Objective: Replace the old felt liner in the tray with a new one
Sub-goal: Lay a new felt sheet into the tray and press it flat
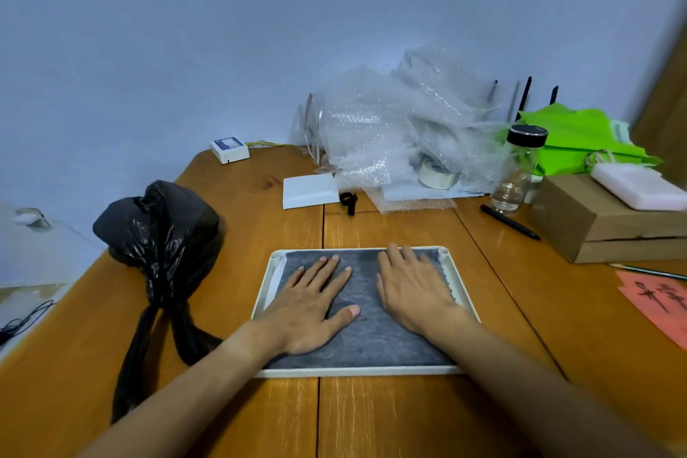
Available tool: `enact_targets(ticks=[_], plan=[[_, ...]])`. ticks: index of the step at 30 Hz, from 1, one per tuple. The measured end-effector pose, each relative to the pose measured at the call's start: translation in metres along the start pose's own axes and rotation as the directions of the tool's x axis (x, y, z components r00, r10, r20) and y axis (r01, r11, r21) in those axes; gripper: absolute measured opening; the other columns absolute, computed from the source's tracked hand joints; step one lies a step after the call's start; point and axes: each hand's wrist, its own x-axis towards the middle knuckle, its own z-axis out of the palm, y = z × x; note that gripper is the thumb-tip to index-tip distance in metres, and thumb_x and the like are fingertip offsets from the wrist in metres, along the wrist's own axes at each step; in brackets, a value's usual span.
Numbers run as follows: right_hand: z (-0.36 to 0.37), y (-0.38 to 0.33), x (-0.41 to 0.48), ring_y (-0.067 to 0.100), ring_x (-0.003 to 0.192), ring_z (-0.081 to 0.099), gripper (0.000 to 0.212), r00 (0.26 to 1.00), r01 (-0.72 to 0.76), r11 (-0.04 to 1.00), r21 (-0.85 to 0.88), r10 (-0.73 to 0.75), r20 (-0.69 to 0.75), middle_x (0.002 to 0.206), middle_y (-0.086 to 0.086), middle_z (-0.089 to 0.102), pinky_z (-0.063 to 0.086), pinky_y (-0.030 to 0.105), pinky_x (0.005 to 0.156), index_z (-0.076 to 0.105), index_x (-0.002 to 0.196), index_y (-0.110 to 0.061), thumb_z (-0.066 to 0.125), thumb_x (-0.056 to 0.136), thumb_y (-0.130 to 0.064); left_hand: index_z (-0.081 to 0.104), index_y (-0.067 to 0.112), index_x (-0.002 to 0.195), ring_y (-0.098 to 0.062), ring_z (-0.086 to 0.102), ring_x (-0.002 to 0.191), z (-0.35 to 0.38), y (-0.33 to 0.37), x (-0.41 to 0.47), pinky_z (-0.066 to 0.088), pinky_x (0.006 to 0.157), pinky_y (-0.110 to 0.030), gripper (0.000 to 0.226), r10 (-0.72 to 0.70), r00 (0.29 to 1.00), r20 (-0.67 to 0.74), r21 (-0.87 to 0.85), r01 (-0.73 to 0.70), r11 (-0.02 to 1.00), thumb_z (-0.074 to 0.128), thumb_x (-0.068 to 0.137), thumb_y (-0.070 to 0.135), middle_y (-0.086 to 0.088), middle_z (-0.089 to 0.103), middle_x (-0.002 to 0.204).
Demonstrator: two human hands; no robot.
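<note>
Head view: both hands, left (310,303) and right (412,288), press flat, fingers spread, on the felt (366,335); smooth outward toward the tray (357,371) rim beyond the fingertips.

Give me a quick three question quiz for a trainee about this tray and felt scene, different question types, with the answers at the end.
1. True or false: both hands lie flat, palms down, on the grey felt liner inside the white tray.
2. Multiple choice: what sits on the table to the left of the tray? A) a glass bottle B) a tied black plastic bag C) a roll of tape
3. Fill in: along the tray's left side, a strip of bare ____ tray floor shows beside the felt.

Key
1. True: the left hand and right hand rest open on the felt.
2. B, the black plastic bag.
3. white
</note>
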Motion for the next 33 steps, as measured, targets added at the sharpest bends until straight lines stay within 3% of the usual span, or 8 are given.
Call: enact_targets(ticks=[3, 9, 15, 21, 23, 26, 29, 33], plan=[[0.003, -0.001, -0.001, 0.025, 0.124, 0.048, 0.046, 0.984, 0.167, 0.966, 0.196, -0.174, 0.022, 0.141, 0.008, 0.052, 0.040, 0.041, 0.102, 0.052, 0.137, -0.013, 0.030, 0.106, -0.037, -0.012, 0.030, 0.160, -0.004, -0.021, 0.152, 0.001, 0.001, 0.003, -0.006, 0.127, -0.040, 0.087, 0.041, 0.999, -0.020, 0.037, -0.040, 0.998, 0.000, 0.087, 0.076, 0.012, -0.019, 0.167], [0.004, -0.001, -0.010, 0.010, 0.154, -0.005, 0.067, 0.928, 0.004, 0.932, 0.363, -0.139, 0.346, 0.169, -0.008, -0.004, -0.005, 0.034, 0.122, 0.003, 0.161, -0.024, 0.016, 0.104, -0.057, -0.013, 0.030, 0.159, -0.005, -0.020, 0.152, -0.002, 0.000, 0.002, -0.009, 0.126, -0.037, 0.090, -0.030, 0.999, 0.043, -0.004, 0.030, 1.000, 0.000, 0.085, 0.080, 0.011, -0.017, 0.168], [-0.003, 0.026, -0.034, 0.020, 0.154, -0.014, 0.088, 0.877, -0.185, 0.960, 0.209, 0.065, 0.476, 0.168, 0.002, -0.014, -0.008, 0.037, 0.123, -0.007, 0.160, -0.017, 0.009, 0.094, -0.074, -0.007, 0.019, 0.161, -0.014, -0.009, 0.156, -0.015, -0.022, -0.021, -0.010, 0.126, -0.039, 0.090, -0.224, 0.974, 0.032, 0.207, 0.213, 0.955, 0.001, 0.092, 0.076, 0.001, -0.007, 0.170], [-0.026, 0.032, -0.036, 0.026, 0.155, 0.001, 0.089, 0.868, -0.206, 0.961, 0.185, 0.092, 0.487, 0.169, 0.011, 0.002, 0.004, 0.038, 0.124, 0.008, 0.160, -0.010, 0.019, 0.096, -0.071, 0.005, 0.021, 0.162, -0.016, 0.001, 0.157, -0.028, -0.024, -0.032, -0.003, 0.127, -0.042, 0.098, -0.205, 0.979, -0.006, 0.210, 0.202, 0.957, -0.003, 0.083, 0.079, 0.001, 0.005, 0.171], [-0.038, 0.030, -0.036, 0.027, 0.149, 0.025, 0.074, 0.909, -0.168, 0.957, 0.236, 0.057, 0.414, 0.162, 0.010, 0.029, 0.022, 0.040, 0.121, 0.032, 0.155, -0.013, 0.035, 0.099, -0.062, 0.026, 0.025, 0.158, -0.017, 0.027, 0.151, -0.033, -0.016, -0.040, 0.018, 0.125, -0.037, 0.089, -0.121, 0.989, -0.085, 0.147, 0.133, 0.980, 0.014, 0.088, 0.078, 0.003, 0.027, 0.166], [-0.060, 0.018, -0.045, 0.018, 0.106, 0.061, 0.041, 0.939, -0.171, 0.842, 0.512, -0.018, 0.343, 0.115, -0.001, 0.066, 0.050, 0.036, 0.089, 0.062, 0.122, -0.024, 0.048, 0.099, -0.054, 0.057, 0.038, 0.121, 0.001, 0.057, 0.103, -0.044, 0.010, -0.066, 0.051, 0.092, -0.025, 0.067, -0.028, 0.993, -0.117, -0.177, 0.007, 0.984, 0.033, 0.080, 0.085, 0.017, 0.058, 0.119], [-0.068, 0.006, -0.067, 0.008, 0.068, 0.055, 0.034, 0.904, -0.181, 0.771, 0.611, -0.114, 0.412, 0.079, -0.004, 0.065, 0.043, 0.030, 0.062, 0.064, 0.093, -0.023, 0.049, 0.099, -0.053, 0.060, 0.034, 0.088, 0.003, 0.053, 0.082, -0.041, 0.021, -0.096, 0.045, 0.071, -0.017, 0.060, 0.007, 0.992, -0.122, -0.193, -0.031, 0.981, 0.050, 0.072, 0.091, 0.018, 0.058, 0.090], [-0.057, 0.013, -0.087, 0.011, 0.073, 0.054, 0.039, 0.936, -0.197, 0.853, 0.484, 0.017, 0.351, 0.071, -0.008, 0.057, 0.040, 0.031, 0.063, 0.059, 0.083, -0.021, 0.044, 0.099, -0.053, 0.065, 0.039, 0.082, 0.010, 0.049, 0.089, -0.006, -0.002, -0.109, 0.045, 0.074, -0.018, 0.058, 0.005, 0.935, -0.354, -0.192, -0.078, 0.978, 0.049, 0.071, 0.094, 0.030, 0.051, 0.086]])
